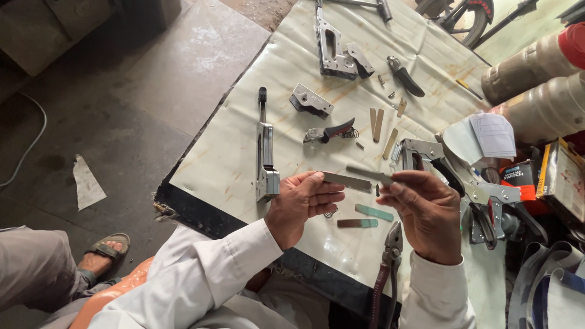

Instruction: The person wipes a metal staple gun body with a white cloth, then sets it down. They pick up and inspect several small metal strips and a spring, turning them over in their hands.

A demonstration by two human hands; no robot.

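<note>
The left hand (301,204) pinches a flat grey metal strip (347,180) between thumb and fingers, the strip pointing toward 3 o'clock. The right hand (426,210) pinches a second, narrower metal bar (368,174) that points toward 9 o'clock, overlapping the strip just above the counter (244,152). At 3 o'clock lie an orange-and-black box (519,180) and a yellow-edged carton (562,176).

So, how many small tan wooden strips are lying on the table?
4. Two tan strips lie side by side at the table's centre, one shorter lies up and right of them, and one lies just below. Others may be hidden under the tools.
</note>
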